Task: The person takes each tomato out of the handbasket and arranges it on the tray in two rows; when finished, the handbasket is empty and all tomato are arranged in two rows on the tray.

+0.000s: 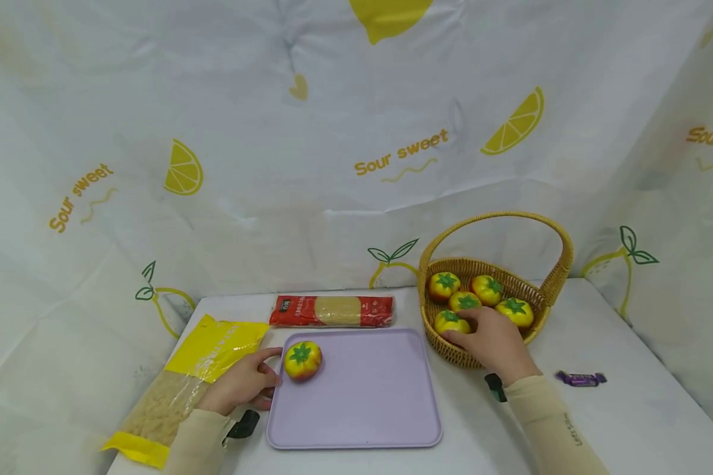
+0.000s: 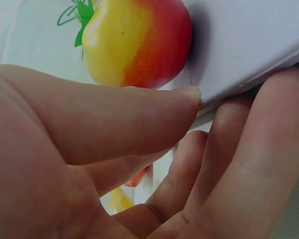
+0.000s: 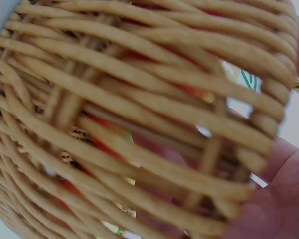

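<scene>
Head view — left hand (image 1: 240,386) rests at the near left edge of the lilac tray (image 1: 368,409), thumb on top of the rim and fingers (image 2: 249,149) curled under it, pinching the edge. One tomato (image 1: 302,360) sits on the tray just beside that thumb. Right hand (image 1: 494,343) reaches over the near rim of the wicker basket (image 1: 555,277), fingers bent around a tomato inside (image 1: 449,321) — three more tomatoes lie behind it

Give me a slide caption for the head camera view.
Right hand reaches into the basket of tomatoes; left hand holds the tray edge beside one tomato.
</scene>
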{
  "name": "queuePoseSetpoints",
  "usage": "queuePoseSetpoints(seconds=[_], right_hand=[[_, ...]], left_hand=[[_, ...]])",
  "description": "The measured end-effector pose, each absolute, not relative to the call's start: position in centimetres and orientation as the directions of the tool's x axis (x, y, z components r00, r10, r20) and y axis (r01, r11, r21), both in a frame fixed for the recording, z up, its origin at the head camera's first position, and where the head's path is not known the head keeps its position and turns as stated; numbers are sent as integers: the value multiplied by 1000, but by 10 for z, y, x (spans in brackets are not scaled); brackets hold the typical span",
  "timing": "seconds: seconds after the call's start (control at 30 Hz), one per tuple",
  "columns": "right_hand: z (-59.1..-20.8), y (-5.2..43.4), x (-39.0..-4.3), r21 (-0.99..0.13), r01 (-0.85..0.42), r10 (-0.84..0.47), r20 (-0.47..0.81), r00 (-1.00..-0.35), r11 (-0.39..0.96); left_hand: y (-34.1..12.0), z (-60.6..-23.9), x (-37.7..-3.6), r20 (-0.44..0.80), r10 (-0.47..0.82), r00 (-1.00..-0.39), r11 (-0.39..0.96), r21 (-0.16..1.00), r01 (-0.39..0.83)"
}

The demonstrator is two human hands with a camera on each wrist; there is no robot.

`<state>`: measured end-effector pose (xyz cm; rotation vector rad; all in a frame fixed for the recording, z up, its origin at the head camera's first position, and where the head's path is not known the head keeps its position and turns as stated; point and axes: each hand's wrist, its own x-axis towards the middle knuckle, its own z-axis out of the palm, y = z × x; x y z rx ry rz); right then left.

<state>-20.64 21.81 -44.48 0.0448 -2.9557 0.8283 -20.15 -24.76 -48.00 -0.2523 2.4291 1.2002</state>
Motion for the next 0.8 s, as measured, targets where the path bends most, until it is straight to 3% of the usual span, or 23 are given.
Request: queuePoseSetpoints(seconds=[0.8], right_hand=[[-413,212,-189,-542,-84,-2,150,-989,836]], left_hand=[[-245,-476,-200,-443,7,-897,622,704,-343]])
